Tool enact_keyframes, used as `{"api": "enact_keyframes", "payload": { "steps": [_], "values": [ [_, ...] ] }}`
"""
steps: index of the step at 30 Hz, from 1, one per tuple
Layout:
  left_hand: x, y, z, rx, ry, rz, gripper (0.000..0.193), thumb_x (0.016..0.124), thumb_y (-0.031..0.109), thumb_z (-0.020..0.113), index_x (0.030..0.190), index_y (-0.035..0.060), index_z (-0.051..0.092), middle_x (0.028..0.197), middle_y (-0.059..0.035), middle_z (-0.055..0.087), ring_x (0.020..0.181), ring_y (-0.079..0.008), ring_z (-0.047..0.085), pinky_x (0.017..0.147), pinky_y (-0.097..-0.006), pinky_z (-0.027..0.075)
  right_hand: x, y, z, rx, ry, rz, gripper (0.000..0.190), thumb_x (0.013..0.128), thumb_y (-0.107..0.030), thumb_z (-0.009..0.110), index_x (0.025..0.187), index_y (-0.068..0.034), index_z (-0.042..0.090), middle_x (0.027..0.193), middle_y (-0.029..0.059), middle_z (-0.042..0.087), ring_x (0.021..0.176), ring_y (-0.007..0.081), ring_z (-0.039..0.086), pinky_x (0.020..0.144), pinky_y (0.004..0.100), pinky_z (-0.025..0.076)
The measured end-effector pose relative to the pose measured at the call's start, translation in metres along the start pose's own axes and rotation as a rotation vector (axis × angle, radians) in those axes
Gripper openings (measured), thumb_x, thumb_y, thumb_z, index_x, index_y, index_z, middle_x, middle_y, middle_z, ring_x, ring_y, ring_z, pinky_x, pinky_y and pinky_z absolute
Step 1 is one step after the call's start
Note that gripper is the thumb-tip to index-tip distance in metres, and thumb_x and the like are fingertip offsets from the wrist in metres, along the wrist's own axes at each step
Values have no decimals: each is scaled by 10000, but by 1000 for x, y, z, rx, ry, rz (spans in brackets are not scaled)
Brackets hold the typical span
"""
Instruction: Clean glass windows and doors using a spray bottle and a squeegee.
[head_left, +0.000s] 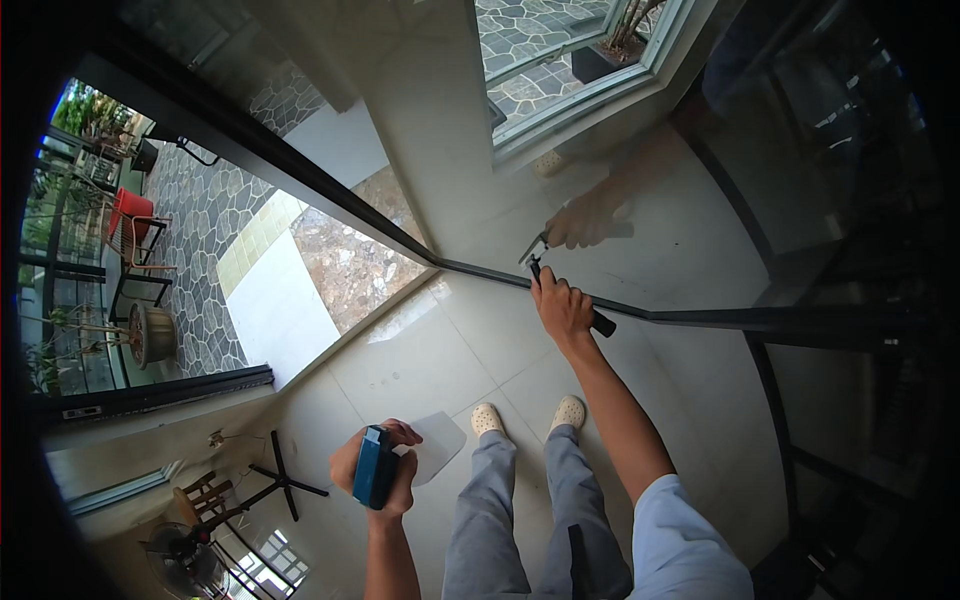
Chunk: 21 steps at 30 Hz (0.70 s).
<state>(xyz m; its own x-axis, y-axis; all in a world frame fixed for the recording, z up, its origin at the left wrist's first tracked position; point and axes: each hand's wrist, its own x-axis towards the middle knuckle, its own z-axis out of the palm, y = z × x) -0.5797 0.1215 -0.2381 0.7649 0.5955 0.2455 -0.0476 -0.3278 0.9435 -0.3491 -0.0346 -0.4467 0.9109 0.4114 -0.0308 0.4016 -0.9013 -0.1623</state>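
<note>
My left hand (403, 481), at lower left, is closed around a teal and black handheld device (375, 466). A translucent flat piece (439, 448) shows beside that hand; whether it joins the device I cannot tell. To the right and farther forward, my right hand (562, 304) grips a black-handled tool (602, 324) at the glass panel (645, 247). The handle's rear end sticks out below the palm. The tool's small head is near the glass, and its exact kind and contact are unclear. A reflection of the hand and tool shows in the glass.
A dark door frame (352, 196) crosses the view beside a stone threshold (360, 262). Outside are a chair (124, 238), a red bucket (135, 208) and a potted plant (152, 335). A fan (184, 559) and a black stand (282, 480) are at lower left.
</note>
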Motion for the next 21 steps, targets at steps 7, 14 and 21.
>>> {"api": "enact_keyframes", "payload": {
  "steps": [7, 14, 21],
  "values": [
    [1, 8, 32, -8, -86, 22, 168, 601, -10, 632, 751, -58, 575, 658, -115, 579, 590, -247, 603, 601, -365, 539, -37, 150, -24, -211, 137, 20, 289, 952, -399, 563, 886, -135, 469, 608, 47, 618, 534, 271, 665, 433, 387, 515],
    [-1, 19, 67, -43, -158, -14, 173, 596, -20, 620, 757, -62, 573, 661, -119, 577, 607, -252, 607, 588, -367, 537, -36, 271, -63, -286, 173, 56, 267, 948, -372, 583, 916, -119, 503, 616, 69, 638, 551, 290, 675, 467, 397, 533],
    [1, 28, 99, -95, -189, 15, 193, 579, -45, 604, 768, -65, 570, 672, -119, 566, 608, -263, 603, 589, -377, 537, -46, 296, -61, -167, 285, 72, 274, 943, -361, 589, 914, -99, 516, 608, 79, 628, 550, 306, 670, 449, 410, 520]
  ]
}}
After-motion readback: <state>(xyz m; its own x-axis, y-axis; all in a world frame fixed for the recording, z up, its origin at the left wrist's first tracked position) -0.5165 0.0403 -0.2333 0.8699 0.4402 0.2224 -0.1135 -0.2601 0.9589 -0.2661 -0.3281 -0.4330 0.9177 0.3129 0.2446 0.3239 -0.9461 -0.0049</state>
